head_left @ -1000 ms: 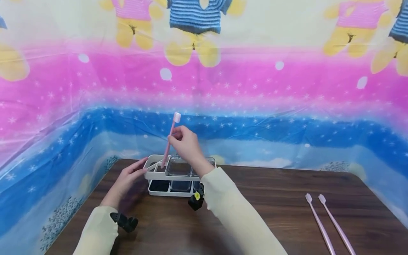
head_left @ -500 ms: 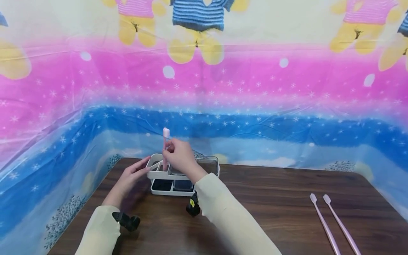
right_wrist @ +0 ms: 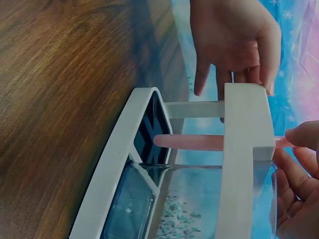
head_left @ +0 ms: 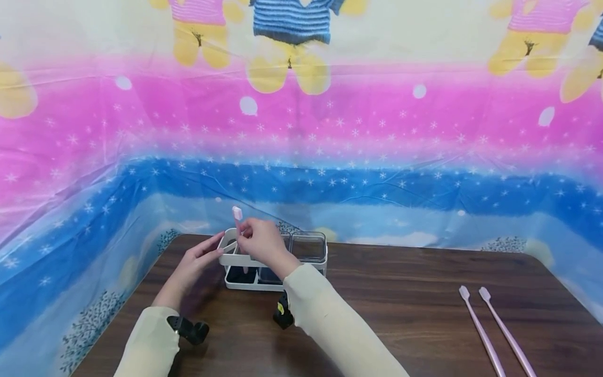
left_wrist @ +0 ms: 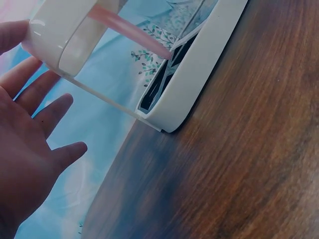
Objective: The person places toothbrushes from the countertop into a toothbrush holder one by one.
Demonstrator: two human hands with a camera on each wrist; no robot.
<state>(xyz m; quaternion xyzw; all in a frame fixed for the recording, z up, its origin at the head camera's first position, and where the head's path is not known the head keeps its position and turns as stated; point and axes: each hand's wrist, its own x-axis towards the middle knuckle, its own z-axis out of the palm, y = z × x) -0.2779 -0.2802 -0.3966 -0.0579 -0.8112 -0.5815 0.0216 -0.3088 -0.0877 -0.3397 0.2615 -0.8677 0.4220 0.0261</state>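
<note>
My right hand (head_left: 260, 242) pinches the pink toothbrush (head_left: 237, 222) near its head, handle down in the left slot of the white toothbrush holder (head_left: 275, 256), while my left hand (head_left: 194, 263), fingers spread, steadies the holder's end.

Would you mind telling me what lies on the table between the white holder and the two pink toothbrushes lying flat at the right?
Nothing: in the head view, only bare tabletop separates the holder from the two loose toothbrushes.
</note>
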